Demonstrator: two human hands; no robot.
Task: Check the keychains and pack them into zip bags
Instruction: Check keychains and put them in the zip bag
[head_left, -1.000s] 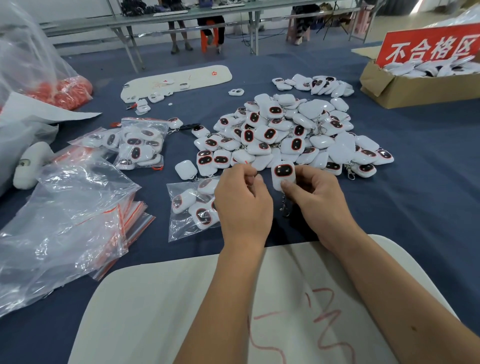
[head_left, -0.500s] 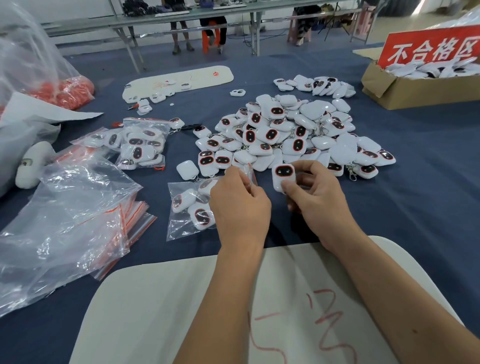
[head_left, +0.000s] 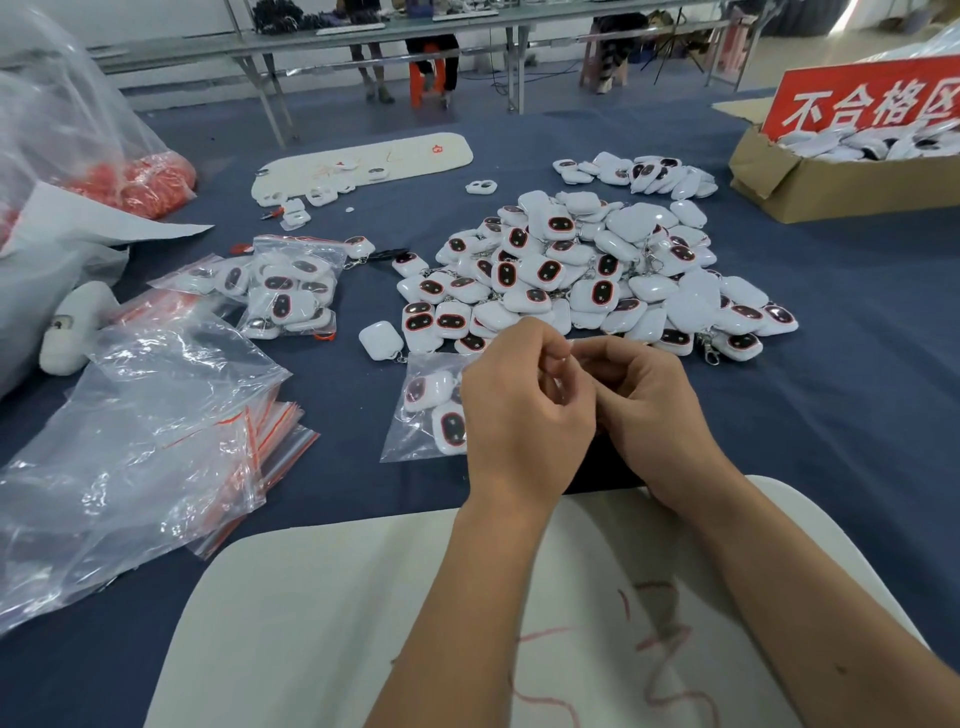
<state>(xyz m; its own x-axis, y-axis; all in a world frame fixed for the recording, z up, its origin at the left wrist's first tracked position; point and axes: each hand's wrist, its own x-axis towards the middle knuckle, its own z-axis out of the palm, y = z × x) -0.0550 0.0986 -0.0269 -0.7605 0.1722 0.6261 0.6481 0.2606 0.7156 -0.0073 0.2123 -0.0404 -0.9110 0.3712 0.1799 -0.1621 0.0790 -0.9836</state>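
Observation:
A big pile of white keychains with dark red-rimmed faces lies on the blue cloth in the middle. In front of it lies a clear zip bag with a few keychains inside. My left hand and my right hand meet over the bag's right side, fingers curled, pinching its clear top edge between them. The hands cover that part of the bag. The keychain that my right hand held is out of sight.
Filled zip bags lie at the left, and a stack of empty red-striped zip bags sits under a large clear bag. A cardboard box with a red sign stands back right. A white board lies nearest me.
My right hand moved left with the keychain to meet my left hand at the bag's mouth. The keychain is no longer visible, and both hands now pinch the bag's edge.

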